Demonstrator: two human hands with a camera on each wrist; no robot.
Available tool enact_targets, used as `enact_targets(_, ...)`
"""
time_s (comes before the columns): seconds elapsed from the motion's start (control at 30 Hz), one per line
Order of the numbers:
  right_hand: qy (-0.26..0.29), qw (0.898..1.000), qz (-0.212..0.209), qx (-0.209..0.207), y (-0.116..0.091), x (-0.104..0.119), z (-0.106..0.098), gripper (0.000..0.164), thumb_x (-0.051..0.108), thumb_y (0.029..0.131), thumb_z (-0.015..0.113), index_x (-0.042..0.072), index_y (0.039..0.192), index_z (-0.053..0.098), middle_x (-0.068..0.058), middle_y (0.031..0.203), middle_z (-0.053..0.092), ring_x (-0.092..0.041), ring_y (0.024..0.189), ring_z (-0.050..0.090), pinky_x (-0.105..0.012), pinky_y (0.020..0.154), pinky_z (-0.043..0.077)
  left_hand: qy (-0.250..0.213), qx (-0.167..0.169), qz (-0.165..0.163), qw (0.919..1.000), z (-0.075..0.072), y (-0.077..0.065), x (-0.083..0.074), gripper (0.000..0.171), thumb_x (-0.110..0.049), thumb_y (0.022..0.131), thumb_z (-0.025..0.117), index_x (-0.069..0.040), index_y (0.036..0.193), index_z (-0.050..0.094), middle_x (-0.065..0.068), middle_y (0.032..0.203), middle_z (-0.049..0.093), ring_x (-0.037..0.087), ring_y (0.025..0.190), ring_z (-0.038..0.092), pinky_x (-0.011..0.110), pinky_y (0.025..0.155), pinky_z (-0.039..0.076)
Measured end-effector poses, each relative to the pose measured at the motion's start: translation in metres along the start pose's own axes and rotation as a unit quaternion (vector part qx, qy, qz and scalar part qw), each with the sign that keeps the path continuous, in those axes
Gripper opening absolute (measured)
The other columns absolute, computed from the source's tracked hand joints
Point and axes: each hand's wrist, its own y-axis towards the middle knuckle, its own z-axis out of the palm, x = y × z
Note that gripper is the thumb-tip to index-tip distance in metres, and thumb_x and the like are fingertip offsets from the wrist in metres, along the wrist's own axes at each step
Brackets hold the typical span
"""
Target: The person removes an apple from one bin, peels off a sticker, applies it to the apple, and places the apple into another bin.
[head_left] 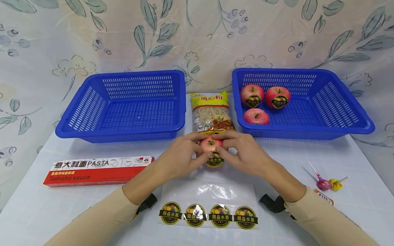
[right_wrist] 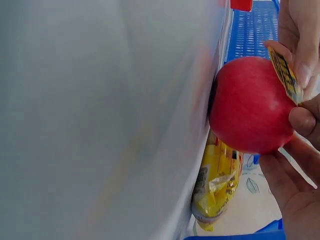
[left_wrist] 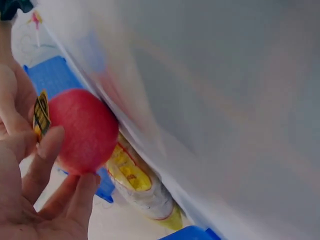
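Observation:
A red apple (head_left: 211, 143) stands on the table between both hands, with a round black-and-gold fruit sticker (head_left: 215, 159) on its near side. My left hand (head_left: 179, 155) grips the apple from the left, fingers curled on its far side and thumb by the sticker. From the right, my right hand (head_left: 245, 150) holds the same apple, its thumb also close to the sticker. In the right wrist view the sticker (right_wrist: 285, 75) is partly raised off the apple (right_wrist: 252, 105), with fingers of both hands at its edges. Nearer me lies a clear sheet (head_left: 210, 191) with several matching stickers.
Behind the apple lies a noodle bag (head_left: 214, 112). A blue basket (head_left: 134, 131) stands at left; another blue basket (head_left: 315, 133) at right holds three apples (head_left: 256, 116). A pasta box (head_left: 99, 172) lies left, lollipops (head_left: 324, 183) right.

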Motion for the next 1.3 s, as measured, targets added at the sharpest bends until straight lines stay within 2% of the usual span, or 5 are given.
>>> enact_targets(0.27,-0.003,0.999,-0.006,0.046,-0.003,-0.004,-0.003,0.028,0.025,0.086,0.085,0.017,0.081,0.058,-0.003,0.133,0.066,-0.022,0.122,0.063,-0.042,0.097,0.053,0.02,0.037,-0.004,0.9991,-0.005,-0.001,0.001,0.028,-0.032,0.09,0.078,-0.022,0.067,0.066,0.005,0.138,0.062,0.022,0.12,0.064,0.036,0.096,0.054)
enact_targets(0.5,0.018,0.997,-0.017,0.066,-0.002,-0.005,-0.008,0.032,0.011,0.08,0.088,0.017,0.086,0.057,-0.003,0.135,0.064,-0.022,0.127,0.059,-0.043,0.103,0.05,0.042,0.053,0.001,0.9977,-0.008,0.001,0.0,0.021,-0.031,0.086,0.083,-0.022,0.072,0.07,0.005,0.128,0.064,0.024,0.115,0.066,0.038,0.099,0.053)
enact_targets(0.83,0.015,0.998,-0.004,0.067,-0.001,-0.007,-0.006,0.046,0.01,0.074,0.092,0.016,0.095,0.051,0.0,0.135,0.062,-0.02,0.128,0.058,-0.041,0.103,0.051,0.066,0.039,-0.012,0.997,-0.002,0.007,-0.007,0.039,-0.04,0.081,0.088,-0.021,0.063,0.058,-0.002,0.107,0.056,0.015,0.089,0.065,0.032,0.076,0.055)
enact_targets(1.07,0.025,0.996,-0.003,0.082,-0.004,-0.008,-0.012,0.049,0.005,0.075,0.09,0.015,0.108,0.056,-0.001,0.135,0.062,-0.017,0.12,0.058,-0.042,0.097,0.053,0.053,0.063,0.003,0.9966,-0.006,0.007,-0.003,0.032,-0.031,0.082,0.088,-0.021,0.067,0.061,0.0,0.117,0.058,0.02,0.1,0.066,0.034,0.087,0.056)
enact_targets(1.3,0.034,0.996,-0.023,0.076,-0.005,-0.014,-0.013,0.043,0.006,0.078,0.089,0.015,0.105,0.057,-0.002,0.133,0.065,-0.019,0.123,0.06,-0.039,0.094,0.052,0.03,0.074,0.036,0.9962,-0.009,0.007,0.004,0.025,-0.028,0.086,0.084,-0.022,0.07,0.066,0.001,0.114,0.059,0.019,0.106,0.063,0.034,0.094,0.053)
